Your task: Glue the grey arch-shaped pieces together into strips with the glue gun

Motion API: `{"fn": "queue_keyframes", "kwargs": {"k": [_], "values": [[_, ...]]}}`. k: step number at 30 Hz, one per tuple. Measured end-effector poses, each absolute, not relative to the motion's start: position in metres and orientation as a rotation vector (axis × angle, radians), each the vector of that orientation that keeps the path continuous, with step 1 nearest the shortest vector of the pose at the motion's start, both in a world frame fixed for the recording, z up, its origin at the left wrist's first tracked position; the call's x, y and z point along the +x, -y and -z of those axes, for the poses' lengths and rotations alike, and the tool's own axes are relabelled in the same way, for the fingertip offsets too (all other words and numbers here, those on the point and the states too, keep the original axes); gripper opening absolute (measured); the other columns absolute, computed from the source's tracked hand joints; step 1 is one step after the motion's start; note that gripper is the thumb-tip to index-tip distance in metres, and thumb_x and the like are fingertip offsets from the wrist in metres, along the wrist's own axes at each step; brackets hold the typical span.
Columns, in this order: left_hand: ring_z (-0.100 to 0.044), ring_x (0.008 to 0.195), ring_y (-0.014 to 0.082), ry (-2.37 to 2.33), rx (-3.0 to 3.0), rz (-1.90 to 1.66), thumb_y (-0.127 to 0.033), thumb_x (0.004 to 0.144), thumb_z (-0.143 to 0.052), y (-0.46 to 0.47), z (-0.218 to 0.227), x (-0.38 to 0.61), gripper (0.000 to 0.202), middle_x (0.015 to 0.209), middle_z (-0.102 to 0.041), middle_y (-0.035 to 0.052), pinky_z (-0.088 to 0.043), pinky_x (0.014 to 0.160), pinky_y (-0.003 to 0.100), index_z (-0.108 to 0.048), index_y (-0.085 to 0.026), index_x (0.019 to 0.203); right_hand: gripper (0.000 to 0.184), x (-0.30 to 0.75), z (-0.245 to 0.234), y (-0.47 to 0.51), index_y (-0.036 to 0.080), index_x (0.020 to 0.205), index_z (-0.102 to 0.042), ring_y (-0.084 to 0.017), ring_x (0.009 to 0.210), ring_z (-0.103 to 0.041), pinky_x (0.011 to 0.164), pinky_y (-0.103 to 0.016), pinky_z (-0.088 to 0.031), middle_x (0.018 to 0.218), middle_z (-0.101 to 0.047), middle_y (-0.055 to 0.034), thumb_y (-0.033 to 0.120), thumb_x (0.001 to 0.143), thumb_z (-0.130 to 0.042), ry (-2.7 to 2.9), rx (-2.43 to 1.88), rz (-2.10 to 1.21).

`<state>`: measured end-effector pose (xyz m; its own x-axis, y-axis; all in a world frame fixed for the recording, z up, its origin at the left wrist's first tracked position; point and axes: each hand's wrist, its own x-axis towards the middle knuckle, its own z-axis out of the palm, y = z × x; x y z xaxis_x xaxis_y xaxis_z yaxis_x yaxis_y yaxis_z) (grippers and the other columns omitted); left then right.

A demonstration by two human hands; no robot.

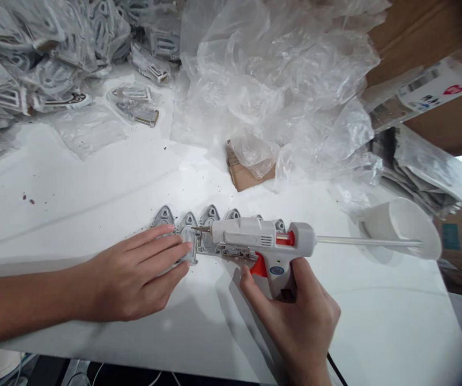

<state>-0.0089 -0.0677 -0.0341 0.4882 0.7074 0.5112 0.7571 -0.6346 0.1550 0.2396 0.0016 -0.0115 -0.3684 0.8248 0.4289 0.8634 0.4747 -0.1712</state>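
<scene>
My right hand (295,316) grips the handle of a white glue gun (261,241) with an orange trigger under my forefinger. A clear glue stick (367,242) juts from its back. The gun's metal nozzle (201,229) points left at a row of several grey metal pieces (209,217) lined up on the white table (74,187). My left hand (142,273) lies flat with fingers stretched out, pressing on one grey piece (189,236) beside the nozzle tip.
A heap of bagged grey pieces (34,59) fills the back left. Crumpled clear plastic (279,80) lies at the back middle over a small cardboard box (247,174). A white cup (403,225) lies on its side at right. Cardboard cartons (436,80) stand far right.
</scene>
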Motion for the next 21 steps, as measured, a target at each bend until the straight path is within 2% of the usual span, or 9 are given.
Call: {"fn": "queue_keyframes", "kwargs": {"k": [4, 11, 17, 21], "values": [[-0.068, 0.104, 0.0222, 1.263, -2.654, 0.871, -0.014, 0.083, -0.060, 0.0670, 0.0331, -0.0095, 0.017, 0.110, -0.073, 0.0113, -0.053, 0.103, 0.041, -0.068, -0.011, 0.097, 0.036, 0.2393, 0.0131, -0.0017, 0.016, 0.070, -0.041, -0.001, 0.041, -0.029, 0.041, -0.015, -0.026, 0.049, -0.036, 0.0079, 0.040, 0.077, -0.066, 2.267, -1.391, 0.125], [-0.067, 0.109, 0.0231, 1.283, -2.648, 0.783, -0.018, 0.086, -0.059, 0.0677, 0.0327, -0.0099, 0.017, 0.112, -0.073, 0.0101, -0.053, 0.102, 0.044, -0.069, -0.015, 0.100, 0.032, 0.2420, 0.0130, -0.0001, 0.015, 0.075, -0.047, -0.001, 0.042, -0.028, 0.041, -0.015, -0.025, 0.053, -0.043, 0.0064, 0.040, 0.077, -0.067, 2.286, -1.392, 0.132], [-0.066, 0.109, 0.0235, 1.275, -2.645, 0.749, -0.021, 0.086, -0.060, 0.0690, 0.0354, -0.0109, 0.018, 0.111, -0.072, 0.0095, -0.048, 0.105, 0.046, -0.068, -0.014, 0.100, 0.028, 0.2420, 0.0121, -0.0004, 0.015, 0.077, -0.048, -0.001, 0.042, -0.029, 0.041, -0.015, -0.025, 0.055, -0.045, 0.0062, 0.038, 0.078, -0.065, 2.293, -1.390, 0.144], [-0.064, 0.112, 0.0215, 1.291, -2.658, 0.720, -0.022, 0.087, -0.059, 0.0691, 0.0347, -0.0100, 0.020, 0.120, -0.070, 0.0068, -0.045, 0.107, 0.044, -0.067, -0.016, 0.104, 0.027, 0.2422, 0.0127, -0.0008, 0.014, 0.078, -0.049, -0.001, 0.041, -0.025, 0.042, -0.015, -0.025, 0.054, -0.043, 0.0066, 0.037, 0.078, -0.065, 2.293, -1.395, 0.152]]}}
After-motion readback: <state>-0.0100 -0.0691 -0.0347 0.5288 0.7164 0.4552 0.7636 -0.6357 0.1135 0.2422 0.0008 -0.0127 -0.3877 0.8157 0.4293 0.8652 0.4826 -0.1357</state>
